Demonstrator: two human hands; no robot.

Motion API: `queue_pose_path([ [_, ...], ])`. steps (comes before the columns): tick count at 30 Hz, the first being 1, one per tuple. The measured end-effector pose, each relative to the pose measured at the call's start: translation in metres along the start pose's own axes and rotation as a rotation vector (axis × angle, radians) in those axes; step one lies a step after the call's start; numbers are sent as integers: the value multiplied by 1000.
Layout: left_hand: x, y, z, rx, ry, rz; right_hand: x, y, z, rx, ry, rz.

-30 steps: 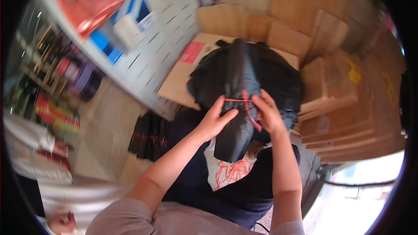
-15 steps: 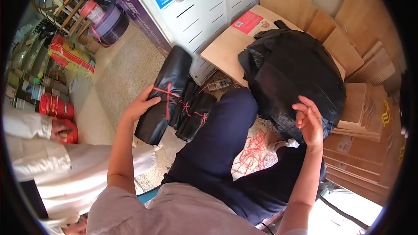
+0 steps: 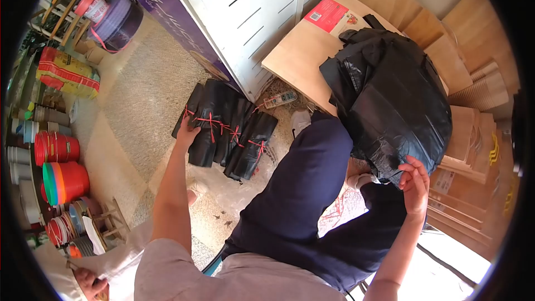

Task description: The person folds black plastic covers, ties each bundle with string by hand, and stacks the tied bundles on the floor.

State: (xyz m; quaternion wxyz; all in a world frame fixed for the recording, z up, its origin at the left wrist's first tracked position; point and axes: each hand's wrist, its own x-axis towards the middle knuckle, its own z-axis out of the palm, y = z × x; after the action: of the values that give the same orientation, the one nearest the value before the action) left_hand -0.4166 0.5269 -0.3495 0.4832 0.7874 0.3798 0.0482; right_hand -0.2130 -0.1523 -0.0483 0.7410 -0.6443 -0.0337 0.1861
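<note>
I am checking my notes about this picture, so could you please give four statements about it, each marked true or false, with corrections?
1. The left hand is at the rolled black plastic bundles on the floor. True.
2. Green string ties these bundles. False: thin red string ties them.
3. The right hand grips a red plastic bucket. False: it holds no bucket and is at the edge of the large crumpled black plastic heap.
4. A red-and-cream printed sheet lies on the flat pale wooden board. True.
</note>
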Motion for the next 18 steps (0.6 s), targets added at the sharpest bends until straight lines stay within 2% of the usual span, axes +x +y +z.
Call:
queue_pose_path([
  [1, -7, 20, 9, -1, -10, -1, -3, -1, 0, -4, 9, 3],
  [3, -28, 56, 33, 736, 75, -37, -10, -3, -2, -27, 13, -32],
  [4, -32, 49, 43, 769, -34, 137, -14, -2, -3, -39, 34, -37],
  [5, -39, 43, 53, 770, -44, 147, -18, -2, -5, -40, 48, -38],
  [7, -64, 69, 81, 1059, -274, 110, -31, -5, -9, -78, 92, -44],
  [9, -70, 77, 98, 1163, -422, 0, -42, -12, -8, -71, 175, -37],
  [11, -65, 68, 111, 1079, -399, 261, -56, -20, -15, -92, 255, -11],
  [13, -68, 123, 117, 730, -531, 387, -66, -19, -28, -70, 367, -28],
  [14, -70, 148, 125, 731, -556, 440, -69, -19, -35, -85, 416, -32],
  [16, -74, 198, 136, 480, -251, 628, -73, -15, -50, -106, 525, -33],
  [18, -91, 276, 143, 384, -200, 741, -71, -10, -62, -117, 644, -10],
])
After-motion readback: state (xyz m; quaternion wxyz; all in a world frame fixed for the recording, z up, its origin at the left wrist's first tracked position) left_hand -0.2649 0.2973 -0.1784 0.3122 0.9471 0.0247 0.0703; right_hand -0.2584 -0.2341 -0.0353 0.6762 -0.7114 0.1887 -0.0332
